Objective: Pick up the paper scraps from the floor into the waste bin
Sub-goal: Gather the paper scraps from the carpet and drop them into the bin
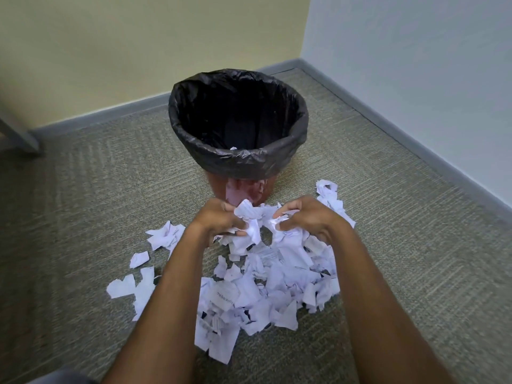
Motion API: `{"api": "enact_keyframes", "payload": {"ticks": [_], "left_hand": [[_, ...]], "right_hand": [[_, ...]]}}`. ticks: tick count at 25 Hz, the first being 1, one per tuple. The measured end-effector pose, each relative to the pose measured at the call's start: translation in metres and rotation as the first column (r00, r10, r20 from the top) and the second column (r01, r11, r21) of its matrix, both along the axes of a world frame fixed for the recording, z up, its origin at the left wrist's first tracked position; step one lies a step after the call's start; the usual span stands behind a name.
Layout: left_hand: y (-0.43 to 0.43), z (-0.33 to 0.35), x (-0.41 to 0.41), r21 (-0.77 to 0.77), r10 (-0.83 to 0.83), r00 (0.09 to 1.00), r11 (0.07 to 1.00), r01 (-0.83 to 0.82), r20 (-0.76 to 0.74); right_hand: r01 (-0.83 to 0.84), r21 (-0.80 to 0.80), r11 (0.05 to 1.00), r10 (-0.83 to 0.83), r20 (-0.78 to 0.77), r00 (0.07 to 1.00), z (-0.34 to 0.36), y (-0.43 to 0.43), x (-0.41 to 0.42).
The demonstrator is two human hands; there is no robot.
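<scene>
A heap of torn white paper scraps [266, 289] lies on the carpet in front of a reddish waste bin [235, 187] lined with a black bag [241, 159]. One small scrap shows inside the bin by its near rim. My left hand [219, 217] and my right hand [307, 217] are side by side at the far end of the heap, just short of the bin's base. Each hand is closed on a bunch of scraps [250, 217], and the bunches meet between them.
Loose scraps [138, 284] lie apart to the left of the heap and more [329, 195] to its right by the bin. Walls with a grey baseboard [388, 120] form a corner behind the bin. A grey furniture leg [16, 134] stands at far left.
</scene>
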State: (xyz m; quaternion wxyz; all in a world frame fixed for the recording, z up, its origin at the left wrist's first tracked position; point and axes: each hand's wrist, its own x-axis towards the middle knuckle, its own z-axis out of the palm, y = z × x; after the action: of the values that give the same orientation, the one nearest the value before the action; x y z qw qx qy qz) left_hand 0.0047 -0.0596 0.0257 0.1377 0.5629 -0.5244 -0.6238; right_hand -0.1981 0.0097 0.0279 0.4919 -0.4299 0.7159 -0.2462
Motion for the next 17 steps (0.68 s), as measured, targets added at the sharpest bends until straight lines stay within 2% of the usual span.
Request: {"api": "enact_keyframes", "payload": {"ticks": [4,9,11,14,17], "left_hand": [[-0.015,0.038,0.003,-0.062,-0.069,0.997,0.996,0.067,-0.032],[-0.021,0.088,0.015,-0.124,-0.057,0.981,0.992,0.035,-0.183],[-0.027,0.109,0.018,-0.141,-0.043,0.967,0.99,0.008,-0.251],[-0.047,0.137,0.014,-0.191,-0.009,0.934,0.98,-0.063,-0.356],[-0.076,0.15,-0.004,-0.142,0.174,0.903,0.959,-0.247,-0.393]], "right_hand": [[-0.059,-0.106,0.993,0.067,0.07,0.995,0.045,-0.001,-0.011],[0.024,-0.291,0.956,0.044,0.227,0.973,0.103,-0.014,-0.012],[0.055,-0.349,0.936,0.07,0.336,0.939,0.125,-0.02,-0.013],[0.174,-0.385,0.906,0.056,0.517,0.854,0.148,-0.038,-0.018],[0.431,-0.345,0.834,-0.136,0.628,0.766,0.145,-0.069,-0.01]]}}
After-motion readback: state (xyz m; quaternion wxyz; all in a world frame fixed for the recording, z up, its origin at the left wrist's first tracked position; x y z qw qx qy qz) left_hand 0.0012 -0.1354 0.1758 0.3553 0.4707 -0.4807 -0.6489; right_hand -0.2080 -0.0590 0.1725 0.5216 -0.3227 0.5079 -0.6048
